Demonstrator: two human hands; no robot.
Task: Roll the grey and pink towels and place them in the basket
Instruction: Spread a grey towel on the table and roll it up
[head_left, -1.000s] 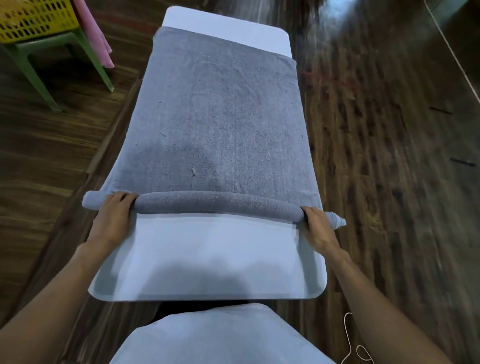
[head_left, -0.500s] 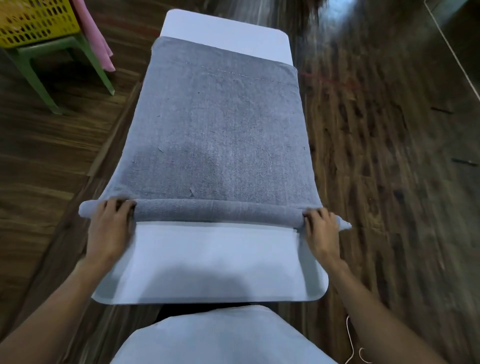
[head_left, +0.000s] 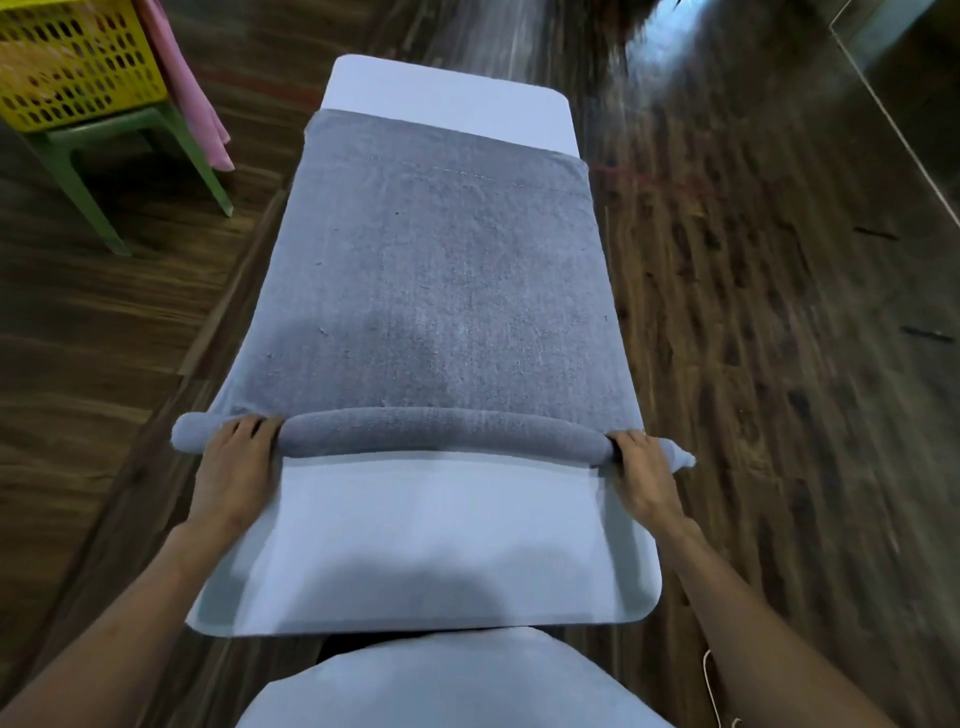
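**Rolling grey towel on white bench, both hands on the roll**

Lying lengthwise along a narrow white bench (head_left: 431, 545): grey towel (head_left: 441, 291), its near end wound into a slim roll running straight across the width. Flat remainder stretching away toward the far end, stopping short of it and leaving a strip of bare white top beyond. Both roll ends poking out past the long edges of the bench, the right end flaring loose into a small tuft.

Resting on top of the roll near its left end: left hand (head_left: 236, 462), palm down, fingers curved over the cloth with the tips at the far side of the roll. Mirrored near the right end: right hand (head_left: 641, 475), fingers likewise curled over the roll, thumb hidden. Gripping the towel roll with both, not just pressing flat. Forearms reaching in from the bottom corners; bare white surface between the roll and the near edge, with a soft shadow across it.

Standing well apart at the upper left: yellow basket (head_left: 72, 62) with a perforated wall, perched on a green stool (head_left: 119, 145). Contents of the basket not discernible. Hanging down just beside the basket's right side: pink towel (head_left: 192, 98), draped vertically, lower edge level with the upper part of the stool legs, unrolled.

Dark wooden floor (head_left: 779, 338) all around, blurred toward the right. Pale clothing visible at the bottom edge, and a thin white cord at the lower right.
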